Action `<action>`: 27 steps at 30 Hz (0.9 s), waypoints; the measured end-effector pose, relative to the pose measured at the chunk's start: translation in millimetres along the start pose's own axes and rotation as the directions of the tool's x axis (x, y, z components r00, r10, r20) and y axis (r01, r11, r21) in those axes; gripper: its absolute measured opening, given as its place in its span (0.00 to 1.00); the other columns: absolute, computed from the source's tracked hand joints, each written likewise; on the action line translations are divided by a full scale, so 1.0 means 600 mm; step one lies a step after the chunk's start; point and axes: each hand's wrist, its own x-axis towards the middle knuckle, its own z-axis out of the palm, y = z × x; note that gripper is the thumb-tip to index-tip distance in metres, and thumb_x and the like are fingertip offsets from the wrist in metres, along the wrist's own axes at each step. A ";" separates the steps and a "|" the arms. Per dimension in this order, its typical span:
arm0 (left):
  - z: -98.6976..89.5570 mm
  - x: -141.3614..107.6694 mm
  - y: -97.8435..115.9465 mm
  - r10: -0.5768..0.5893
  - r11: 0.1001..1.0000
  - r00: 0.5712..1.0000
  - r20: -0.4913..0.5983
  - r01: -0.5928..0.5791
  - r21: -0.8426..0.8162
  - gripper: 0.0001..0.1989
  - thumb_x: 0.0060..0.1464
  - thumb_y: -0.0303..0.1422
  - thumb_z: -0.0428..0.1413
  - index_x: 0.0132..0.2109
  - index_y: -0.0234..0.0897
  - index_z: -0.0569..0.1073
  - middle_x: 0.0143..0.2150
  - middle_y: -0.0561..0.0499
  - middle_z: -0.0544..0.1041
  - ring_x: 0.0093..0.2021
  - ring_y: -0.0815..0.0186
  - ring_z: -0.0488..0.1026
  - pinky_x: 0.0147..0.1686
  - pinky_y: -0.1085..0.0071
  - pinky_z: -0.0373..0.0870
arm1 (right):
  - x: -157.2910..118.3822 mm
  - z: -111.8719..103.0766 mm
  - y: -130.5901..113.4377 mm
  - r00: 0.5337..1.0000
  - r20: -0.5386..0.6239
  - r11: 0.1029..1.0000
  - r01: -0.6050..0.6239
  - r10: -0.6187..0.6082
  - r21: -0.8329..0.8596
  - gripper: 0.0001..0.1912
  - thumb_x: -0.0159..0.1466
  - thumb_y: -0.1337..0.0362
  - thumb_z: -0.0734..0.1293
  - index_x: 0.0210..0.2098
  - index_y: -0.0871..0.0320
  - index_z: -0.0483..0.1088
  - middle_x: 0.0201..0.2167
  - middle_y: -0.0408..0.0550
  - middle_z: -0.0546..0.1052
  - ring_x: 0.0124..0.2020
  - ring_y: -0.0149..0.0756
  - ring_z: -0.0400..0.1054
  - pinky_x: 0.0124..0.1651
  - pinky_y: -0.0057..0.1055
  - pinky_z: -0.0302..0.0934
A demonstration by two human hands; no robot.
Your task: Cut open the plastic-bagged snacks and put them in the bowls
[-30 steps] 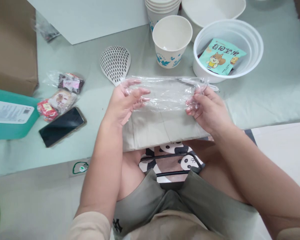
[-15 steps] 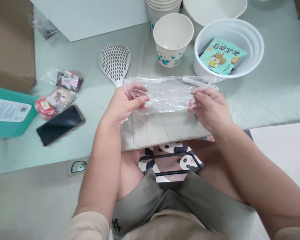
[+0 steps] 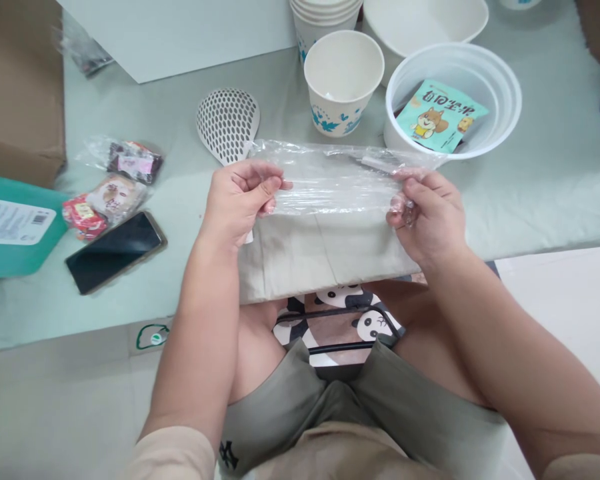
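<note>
A clear plastic bag [image 3: 335,183] is stretched flat between my two hands, above the table's front edge. My left hand [image 3: 245,197] pinches its left end, with the thumb over the curled fingers. At the right end, my right hand [image 3: 427,210] grips the crumpled plastic. A white slotted skimmer [image 3: 229,123] lies just beyond my left hand, its handle partly hidden by that hand. Behind the bag, a thin whitish item [image 3: 380,163] shows through the film; I cannot make out what it is.
Beyond the bag stand a paper cup [image 3: 343,100], stacked cups [image 3: 323,30] and a white bowl [image 3: 503,110] holding a green snack packet [image 3: 440,115]. At left are a black phone [image 3: 116,252], wrapped snacks [image 3: 115,197], a green container [image 3: 23,257] and a cardboard box [image 3: 20,87].
My hands have moved slightly apart, the right one to the right, and the bag between them is pulled longer and tauter. The view has shifted a little.
</note>
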 end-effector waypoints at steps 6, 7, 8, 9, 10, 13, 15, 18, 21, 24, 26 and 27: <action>-0.001 -0.005 0.018 -0.170 0.984 0.981 0.091 0.173 -0.037 0.13 0.49 0.42 0.72 0.36 0.41 0.79 0.26 0.51 0.80 0.17 0.73 0.68 0.14 0.78 0.58 | 0.002 -0.005 -0.002 1.000 -0.009 0.992 -0.023 0.024 0.122 0.12 0.56 0.57 0.76 0.36 0.49 0.72 0.21 0.35 0.60 0.20 0.25 0.58 0.21 0.26 0.55; -0.001 -0.006 0.020 -0.200 0.978 0.974 0.103 0.205 -0.032 0.13 0.51 0.42 0.71 0.37 0.41 0.79 0.24 0.51 0.79 0.17 0.73 0.69 0.14 0.78 0.60 | 0.003 -0.006 -0.002 0.999 -0.001 0.989 -0.032 0.033 0.143 0.12 0.56 0.57 0.76 0.36 0.48 0.72 0.21 0.34 0.61 0.20 0.25 0.58 0.22 0.26 0.55; -0.002 -0.006 0.022 -0.220 0.974 0.969 0.109 0.225 -0.035 0.12 0.52 0.41 0.70 0.37 0.41 0.78 0.23 0.52 0.79 0.16 0.72 0.69 0.14 0.78 0.61 | 0.003 -0.007 -0.002 0.999 0.011 0.986 -0.037 0.036 0.160 0.12 0.56 0.58 0.76 0.37 0.48 0.71 0.21 0.34 0.61 0.20 0.25 0.58 0.22 0.26 0.56; -0.002 -0.007 0.024 -0.227 0.971 0.968 0.109 0.233 -0.050 0.11 0.53 0.40 0.69 0.37 0.41 0.78 0.22 0.53 0.79 0.16 0.72 0.69 0.15 0.79 0.62 | 0.004 -0.009 -0.002 0.999 0.027 0.984 -0.036 0.032 0.172 0.12 0.57 0.58 0.76 0.36 0.48 0.71 0.21 0.34 0.61 0.20 0.25 0.58 0.22 0.25 0.56; -0.001 -0.007 0.025 -0.223 0.970 0.969 0.105 0.231 -0.071 0.10 0.52 0.38 0.69 0.37 0.41 0.78 0.22 0.54 0.78 0.16 0.73 0.69 0.15 0.79 0.63 | 0.005 -0.009 -0.003 0.999 0.041 0.984 -0.028 0.021 0.178 0.12 0.57 0.59 0.76 0.36 0.49 0.70 0.20 0.34 0.61 0.20 0.25 0.58 0.23 0.25 0.56; 0.000 -0.006 0.026 -0.193 0.969 0.978 0.077 0.202 -0.139 0.08 0.49 0.33 0.69 0.36 0.41 0.78 0.22 0.55 0.78 0.17 0.74 0.70 0.17 0.80 0.66 | 0.006 -0.010 -0.003 0.998 0.063 0.991 0.007 -0.016 0.137 0.12 0.59 0.56 0.74 0.33 0.50 0.66 0.20 0.35 0.60 0.20 0.25 0.59 0.23 0.25 0.57; 0.001 -0.003 0.025 -0.180 0.972 0.983 0.046 0.185 -0.143 0.06 0.49 0.32 0.68 0.35 0.42 0.78 0.22 0.55 0.78 0.19 0.73 0.72 0.18 0.80 0.68 | 0.005 -0.008 -0.002 0.998 0.051 0.997 0.031 -0.035 0.077 0.14 0.61 0.53 0.72 0.30 0.51 0.64 0.21 0.37 0.61 0.20 0.27 0.61 0.23 0.27 0.58; 0.002 0.002 0.022 -0.159 0.977 0.987 0.023 0.161 -0.142 0.08 0.51 0.39 0.66 0.31 0.42 0.78 0.24 0.53 0.78 0.22 0.71 0.74 0.20 0.78 0.71 | 0.001 -0.004 0.000 0.997 0.022 0.997 0.076 -0.076 0.002 0.18 0.64 0.48 0.67 0.26 0.52 0.64 0.21 0.39 0.63 0.21 0.29 0.62 0.24 0.31 0.60; 0.006 0.005 0.017 -0.096 0.984 0.995 0.006 0.096 -0.153 0.21 0.52 0.53 0.61 0.26 0.40 0.77 0.24 0.51 0.77 0.24 0.70 0.74 0.23 0.75 0.73 | -0.009 0.000 0.001 0.977 0.020 0.969 0.211 -0.211 -0.129 0.20 0.68 0.51 0.64 0.23 0.53 0.69 0.20 0.42 0.68 0.21 0.30 0.64 0.27 0.32 0.60; 0.011 0.006 0.009 -0.017 0.995 0.999 -0.051 0.012 -0.095 0.17 0.47 0.46 0.68 0.27 0.40 0.73 0.25 0.55 0.74 0.26 0.73 0.72 0.26 0.75 0.71 | -0.018 0.002 0.001 0.952 0.085 0.875 0.304 -0.294 -0.377 0.15 0.66 0.58 0.69 0.23 0.53 0.72 0.20 0.42 0.72 0.23 0.31 0.64 0.30 0.32 0.59; 0.012 0.006 0.004 0.007 0.998 0.996 -0.088 -0.013 -0.068 0.14 0.42 0.35 0.70 0.32 0.40 0.72 0.27 0.57 0.72 0.30 0.72 0.74 0.30 0.73 0.70 | -0.022 0.004 0.003 0.947 0.106 0.833 0.319 -0.305 -0.453 0.06 0.62 0.62 0.73 0.29 0.52 0.74 0.19 0.39 0.70 0.23 0.31 0.61 0.30 0.32 0.57; 0.012 0.007 0.002 0.013 0.998 0.994 -0.109 -0.020 -0.066 0.16 0.40 0.31 0.70 0.34 0.41 0.72 0.28 0.57 0.72 0.33 0.70 0.76 0.31 0.72 0.70 | -0.023 0.004 0.004 0.947 0.115 0.834 0.320 -0.302 -0.450 0.04 0.60 0.64 0.75 0.33 0.50 0.75 0.19 0.37 0.68 0.22 0.31 0.60 0.29 0.32 0.56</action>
